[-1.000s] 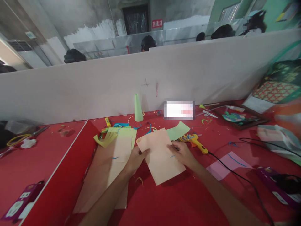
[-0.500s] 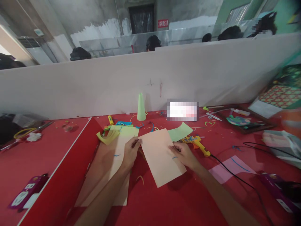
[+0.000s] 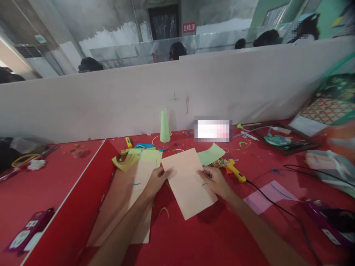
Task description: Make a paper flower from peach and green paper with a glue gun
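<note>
A peach sheet of paper [image 3: 188, 184] lies slanted on the red table [image 3: 216, 236], held at both sides. My left hand [image 3: 156, 181] pinches its left edge with closed fingers. My right hand [image 3: 215, 181] grips its right edge, fingers curled over a short blue mark on the sheet. More peach sheets [image 3: 130, 207] lie under my left forearm. A pale green piece of paper [image 3: 211, 154] pokes out behind the held sheet.
A yellow glue gun [image 3: 231, 170] with a black cord [image 3: 280, 210] lies right of my right hand. A green paper cone [image 3: 164, 126] stands by the white partition [image 3: 177, 96]. Yellow and green scraps [image 3: 126, 161], a pink sheet [image 3: 270, 195] and a framed craft [image 3: 280, 142] lie around.
My left hand has shifted slightly along the sheet's left edge and the sheet has turned a little. My right hand has kept its grip.
</note>
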A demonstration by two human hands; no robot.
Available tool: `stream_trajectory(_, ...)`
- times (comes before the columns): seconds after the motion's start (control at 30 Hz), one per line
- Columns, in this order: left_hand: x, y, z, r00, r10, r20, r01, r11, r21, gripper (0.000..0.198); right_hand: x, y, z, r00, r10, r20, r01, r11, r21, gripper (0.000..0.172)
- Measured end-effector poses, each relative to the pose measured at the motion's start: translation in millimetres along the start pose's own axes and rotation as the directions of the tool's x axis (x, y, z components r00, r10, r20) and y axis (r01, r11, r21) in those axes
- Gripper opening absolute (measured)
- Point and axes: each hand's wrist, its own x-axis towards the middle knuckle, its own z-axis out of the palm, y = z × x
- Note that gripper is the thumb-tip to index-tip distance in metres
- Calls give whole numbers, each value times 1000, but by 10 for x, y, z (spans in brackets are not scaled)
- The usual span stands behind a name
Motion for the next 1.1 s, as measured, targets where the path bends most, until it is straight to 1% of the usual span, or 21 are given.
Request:
stream_trajectory(0.07,4,-15,-26,991,-40,130,25,993,113,51,4,-26,-11,1000,13,5,-13,1000,28,53)
stream_trajectory(0.1,4,-26,-44,985,-52,163,25,987,160,53,4,-41,-20,999,20,29,-21,999,49,53)
stream_trajectory(0.2,-10,-53,-80,983,-37,177,-12,964,265,57,0,-78,-50,987,52,153,-74,988,139,50)
stream_trajectory(0.23,-21,-57,-77,981,-34,188,-22,957,290,58,-2,-83,-57,982,70,177,-97,984,150,51)
stream_trajectory(0.27,-34,-57,-65,977,-37,211,-29,953,301,59,-3,-83,-60,980,89,176,-115,983,143,52)
stream_trajectory(0.37,-74,-58,3,961,-31,274,-39,968,247,54,-4,-60,-56,989,118,86,-123,990,61,58)
stream_trajectory(0.47,-91,-85,58,956,-36,292,-27,978,209,46,1,-43,-55,997,77,-5,-76,996,53,60)
stream_trajectory(0.53,-89,-114,68,944,-59,325,-15,975,223,41,6,-55,-69,998,49,-40,-46,997,64,59)
stream_trajectory(0.6,-86,-134,65,937,-48,346,-30,975,218,34,10,-80,-90,998,43,-44,-41,997,63,58)
stream_trajectory(0.67,-89,-133,65,935,-22,354,-52,979,198,30,12,-103,-106,998,41,-40,-39,997,63,56)
stream_trajectory(0.77,-110,-101,83,930,-14,367,-48,986,159,28,5,-109,-111,996,28,-79,-21,996,84,54)
stream_trajectory(0.87,-123,-70,109,934,-41,354,-23,984,176,33,-5,-85,-106,991,27,-133,-15,996,91,54)
stream_trajectory(0.93,-114,-57,117,949,-26,315,-48,973,224,34,-8,-72,-113,982,10,-188,0,999,52,54)
stream_trajectory(1.03,-97,-42,116,971,76,225,-144,942,302,26,-9,-86,-133,961,-37,-275,34,999,-14,56)
stream_trajectory(1.1,-105,-43,122,973,112,200,-175,926,335,23,-12,-113,-137,952,-58,-300,53,998,-23,56)
